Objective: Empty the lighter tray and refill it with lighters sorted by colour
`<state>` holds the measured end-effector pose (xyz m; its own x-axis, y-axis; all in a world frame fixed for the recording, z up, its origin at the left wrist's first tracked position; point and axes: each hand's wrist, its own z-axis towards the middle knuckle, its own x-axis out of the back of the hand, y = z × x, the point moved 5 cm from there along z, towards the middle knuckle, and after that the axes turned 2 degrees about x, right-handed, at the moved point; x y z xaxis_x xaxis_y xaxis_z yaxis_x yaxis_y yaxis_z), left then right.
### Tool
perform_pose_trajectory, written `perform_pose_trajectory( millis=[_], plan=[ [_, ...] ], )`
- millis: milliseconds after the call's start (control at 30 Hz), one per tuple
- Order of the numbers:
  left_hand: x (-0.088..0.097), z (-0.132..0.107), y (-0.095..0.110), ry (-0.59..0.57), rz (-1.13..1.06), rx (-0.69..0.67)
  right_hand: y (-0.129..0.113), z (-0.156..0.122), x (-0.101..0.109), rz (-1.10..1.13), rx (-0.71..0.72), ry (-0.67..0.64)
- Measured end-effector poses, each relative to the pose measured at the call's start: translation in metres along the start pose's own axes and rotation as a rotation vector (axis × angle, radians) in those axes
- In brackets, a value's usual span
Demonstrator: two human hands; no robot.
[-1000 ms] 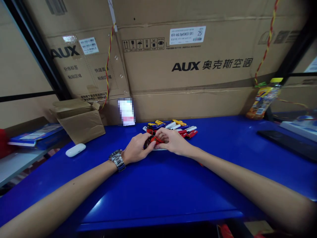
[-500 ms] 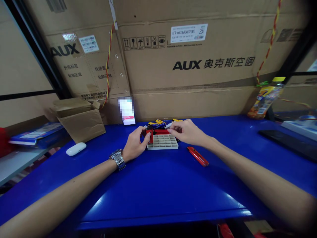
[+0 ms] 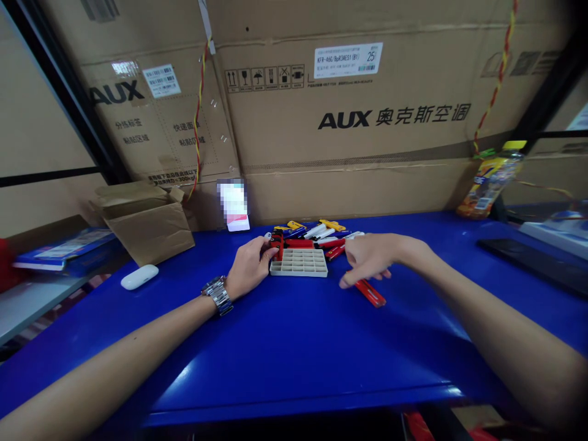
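My left hand [image 3: 250,268] is closed at the left end of a pale compartment tray [image 3: 301,269]. Its thumb and fingers pinch a red-and-black tool [image 3: 277,242] that stands partly upright there; its exact kind is hard to make out. My right hand [image 3: 377,256] hangs palm down over a red utility knife [image 3: 373,296], thumb apart from the curled fingers. The hand covers the knife's upper end, and whether it touches the knife is hidden. Behind the tray lies a loose heap of white-and-blue pens [image 3: 324,234], red tools [image 3: 298,244] and yellow-ended pieces [image 3: 331,225].
On the blue table [image 3: 275,349] stand an open carton [image 3: 149,223], a white case [image 3: 139,277], a lit phone [image 3: 233,205] and a drink bottle [image 3: 489,180]. A dark flat object [image 3: 533,263] lies at right. Large cardboard boxes [image 3: 367,177] form the back wall.
My right hand has left the heap behind the tray and moved right and down over the red utility knife, uncovering white-and-blue pens. My left hand stays by the tray.
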<state>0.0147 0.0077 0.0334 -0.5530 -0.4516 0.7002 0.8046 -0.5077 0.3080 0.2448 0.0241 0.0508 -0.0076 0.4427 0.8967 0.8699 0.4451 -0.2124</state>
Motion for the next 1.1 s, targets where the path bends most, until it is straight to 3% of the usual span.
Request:
perform_pose_trajectory(
  millis=[67,167,233,300,400,533,633,767,967,1100],
  plan=[
    [-0.001,0.0,-0.001,-0.04,0.029,0.034,0.003,-0.003,-0.009,0.033,-0.059,-0.168],
    [-0.002,0.001,0.0,-0.077,0.057,0.039,0.0,-0.001,-0.01,0.163,0.073,-0.182],
    [-0.003,0.001,0.001,-0.076,0.064,0.027,-0.004,0.003,-0.003,0.251,0.219,-0.074],
    [-0.003,0.001,0.002,-0.076,0.065,0.018,-0.008,0.005,0.008,0.33,0.344,0.123],
    [-0.004,0.001,0.003,-0.082,0.062,0.001,-0.01,0.01,0.019,0.555,0.395,0.406],
    [-0.006,0.0,0.004,-0.095,0.056,-0.035,-0.01,0.025,0.012,0.969,0.377,0.551],
    [-0.007,0.0,0.004,-0.106,0.041,-0.053,-0.012,0.037,0.0,1.152,0.323,0.572],
    [-0.008,0.0,0.003,-0.122,0.018,-0.072,-0.015,0.047,-0.012,1.139,0.285,0.557],
    [-0.009,-0.001,0.004,-0.132,0.005,-0.083,-0.004,0.047,-0.009,0.946,0.176,0.785],
    [-0.008,0.0,0.005,-0.132,0.004,-0.088,-0.005,0.045,-0.004,0.886,0.19,0.849]
  ],
)
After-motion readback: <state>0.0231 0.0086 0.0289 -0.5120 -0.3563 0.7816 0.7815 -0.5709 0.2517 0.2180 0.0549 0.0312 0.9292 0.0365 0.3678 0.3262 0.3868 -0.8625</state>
